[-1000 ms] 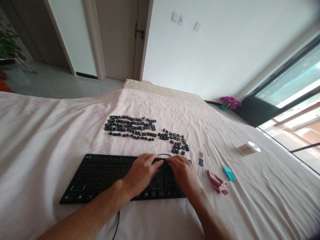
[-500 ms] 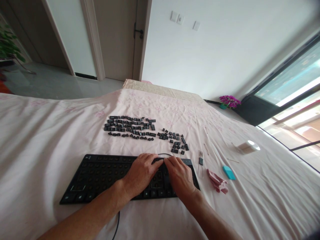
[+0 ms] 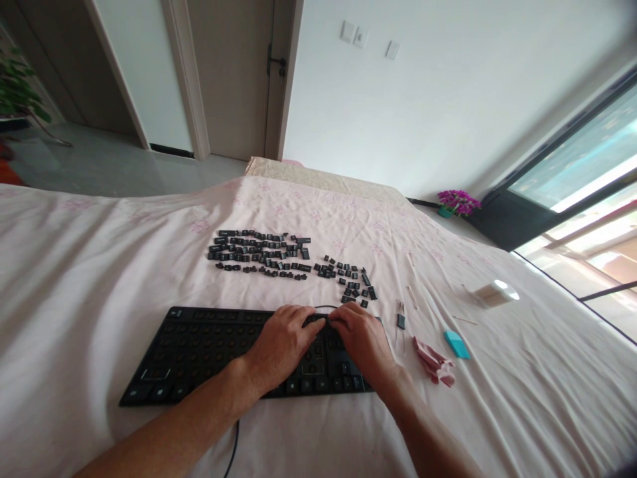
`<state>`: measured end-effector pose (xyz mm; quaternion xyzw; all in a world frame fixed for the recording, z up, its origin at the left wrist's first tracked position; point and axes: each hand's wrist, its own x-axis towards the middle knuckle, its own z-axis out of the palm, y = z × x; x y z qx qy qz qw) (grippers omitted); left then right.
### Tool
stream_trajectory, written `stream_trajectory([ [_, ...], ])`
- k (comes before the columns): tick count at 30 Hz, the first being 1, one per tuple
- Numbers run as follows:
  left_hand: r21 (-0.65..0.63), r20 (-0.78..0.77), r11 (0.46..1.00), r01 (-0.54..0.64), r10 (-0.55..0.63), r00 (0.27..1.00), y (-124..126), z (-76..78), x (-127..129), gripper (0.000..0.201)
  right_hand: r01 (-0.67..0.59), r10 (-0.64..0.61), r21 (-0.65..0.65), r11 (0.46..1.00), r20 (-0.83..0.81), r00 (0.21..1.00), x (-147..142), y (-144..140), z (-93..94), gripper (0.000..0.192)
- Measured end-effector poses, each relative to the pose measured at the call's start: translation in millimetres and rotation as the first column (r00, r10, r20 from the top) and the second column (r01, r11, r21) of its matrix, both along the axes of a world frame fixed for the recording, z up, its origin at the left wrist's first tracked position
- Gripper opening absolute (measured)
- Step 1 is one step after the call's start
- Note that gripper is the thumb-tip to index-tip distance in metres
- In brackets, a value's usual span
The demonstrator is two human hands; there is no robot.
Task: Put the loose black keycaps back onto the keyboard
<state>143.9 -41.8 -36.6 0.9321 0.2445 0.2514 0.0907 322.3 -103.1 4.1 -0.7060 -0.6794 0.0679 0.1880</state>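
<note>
A black keyboard [image 3: 199, 348] with most keycaps off lies on the pink sheet in front of me. My left hand [image 3: 281, 345] rests flat on its right half, fingers slightly apart and pointing right. My right hand [image 3: 365, 345] covers the keyboard's right end, fingers bent. Its fingertips meet the left hand's at the top edge near the cable. Whether they pinch anything is hidden. Several loose black keycaps [image 3: 259, 253] lie in rows beyond the keyboard, with a smaller cluster of keycaps [image 3: 348, 282] to their right.
Right of the keyboard lie a small dark piece [image 3: 401, 321], a crumpled pink cloth [image 3: 434, 363], a teal block [image 3: 456, 345] and a white roll [image 3: 492, 293]. The keyboard cable [image 3: 233, 445] trails toward me. A door and a flower pot [image 3: 456, 203] stand beyond the bed.
My right hand shifted left half a second ago, baring the keyboard's right end, and has slid back over it. The left hand has stayed put.
</note>
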Motion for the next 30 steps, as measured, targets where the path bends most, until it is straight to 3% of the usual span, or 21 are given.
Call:
stream_trajectory([
  [7, 0.017, 0.024, 1.000, 0.002, -0.003, 1.000, 1, -0.2, 0, 0.026, -0.015, 0.014, 0.008, 1.000, 0.097, 0.995, -3, -5, -2.6, 0.022],
  [14, -0.012, 0.042, 1.000, -0.008, 0.008, 0.999, 1, -3.9, 0, 0.028, 0.071, -0.058, 0.091, 0.993, -0.131, 0.990, 11, -5, -21.4, 0.021],
  [18, -0.030, 0.033, 0.999, -0.010, 0.011, 0.999, 0, -3.9, 0, 0.028, 0.081, -0.059, 0.122, 0.989, -0.174, 0.983, 14, -5, -26.2, 0.019],
  [25, -0.039, 0.031, 0.999, -0.002, 0.003, 1.000, 1, 0.6, -1, 0.027, 0.033, -0.016, 0.132, 0.991, -0.135, 0.991, 9, -5, -24.0, 0.018],
  [30, -0.035, 0.031, 0.999, -0.003, 0.004, 1.000, 0, 1.5, -1, 0.026, -0.017, 0.017, 0.104, 0.994, -0.007, 1.000, 5, -5, -17.3, 0.022],
])
